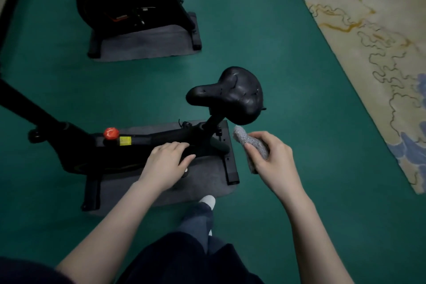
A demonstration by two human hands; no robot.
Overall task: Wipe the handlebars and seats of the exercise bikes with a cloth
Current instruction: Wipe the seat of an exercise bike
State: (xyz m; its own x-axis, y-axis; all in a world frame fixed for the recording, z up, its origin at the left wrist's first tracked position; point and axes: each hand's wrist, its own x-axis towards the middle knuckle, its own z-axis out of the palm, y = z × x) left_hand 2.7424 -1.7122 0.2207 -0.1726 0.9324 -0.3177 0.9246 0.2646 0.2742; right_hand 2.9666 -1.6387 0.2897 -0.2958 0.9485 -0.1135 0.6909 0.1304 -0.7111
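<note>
Cloth [250,143], grey and fuzzy, is bunched in the right hand [273,159]. The fingers [253,153] and thumb curl round it, so a rounded end sticks out past the fingertips and a second fold hangs below the palm. Just beyond that free end, up and slightly left of the right fingers, is the black seat [227,94] of the near bike [129,152]. The seat's long axis runs crosswise to the fingers: its narrow nose points left, toward the red knob [111,133], and its broad back end is the part nearest the cloth. Whether the cloth touches the underside of the seat or stops just short cannot be told from this angle. The right hand is clearly the nearer one, so the wipe would likely begin at the broad end and run leftward along the nose.

The left hand [168,160] holds nothing. Its fingers [182,146] are stretched out loosely over the bike's frame, below and left of the seat post [213,120]; actual contact is unclear. The handlebars of this bike cannot be made out.

Under the bike lies a dark mat [202,177] on the green floor [288,53]. A second bike [129,2] stands further beyond the fingers, and a pale patterned carpet [368,30] lies off to the right.
</note>
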